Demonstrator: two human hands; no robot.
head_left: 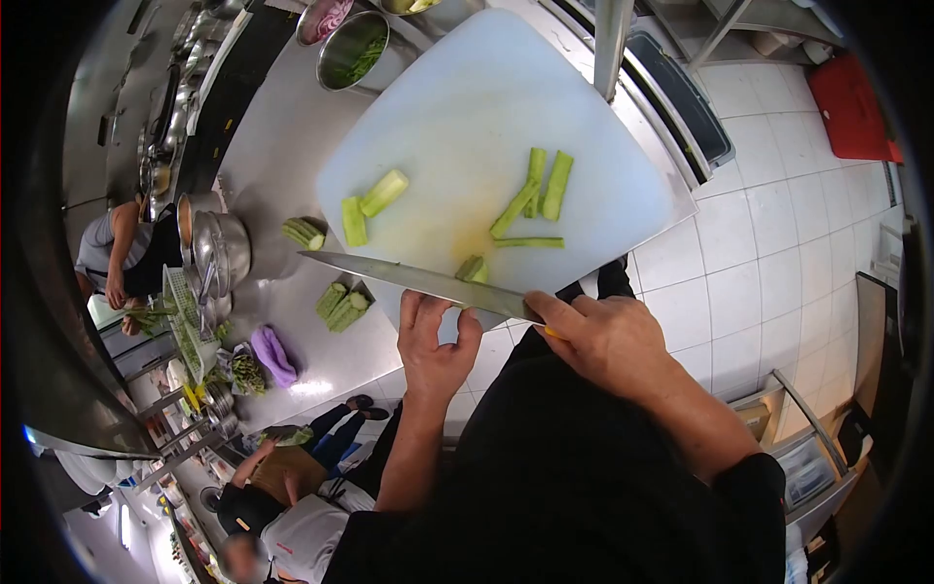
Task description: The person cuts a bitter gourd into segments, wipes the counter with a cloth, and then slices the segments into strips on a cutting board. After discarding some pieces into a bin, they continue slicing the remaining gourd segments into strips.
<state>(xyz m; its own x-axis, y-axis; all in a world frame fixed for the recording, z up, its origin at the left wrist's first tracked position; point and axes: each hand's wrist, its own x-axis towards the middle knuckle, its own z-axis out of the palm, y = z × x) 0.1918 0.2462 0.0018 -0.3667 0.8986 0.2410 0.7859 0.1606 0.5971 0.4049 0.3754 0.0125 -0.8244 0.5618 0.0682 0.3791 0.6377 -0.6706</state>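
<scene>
My right hand [608, 341] is closed on the handle of a long knife [418, 278], whose blade points left across the near edge of the white cutting board [467, 107]. Just below the blade is my left hand [436, 346], fingers curled up by the steel; whether it pinches anything is hidden. A short green vegetable piece [473, 269] lies on the board, right beyond the blade. Several green strips [556, 185] are at the board's right, and two pale green chunks [384, 193] at its left. More ridged green pieces [342, 307] rest on the steel counter.
Metal bowls, one with chopped greens [365, 60], stand past the board. Pots [219, 253], a green basket [185, 316] and a purple cloth [273, 356] are at the left. Co-workers are at the far left and lower left. Tiled floor [720, 292] lies right.
</scene>
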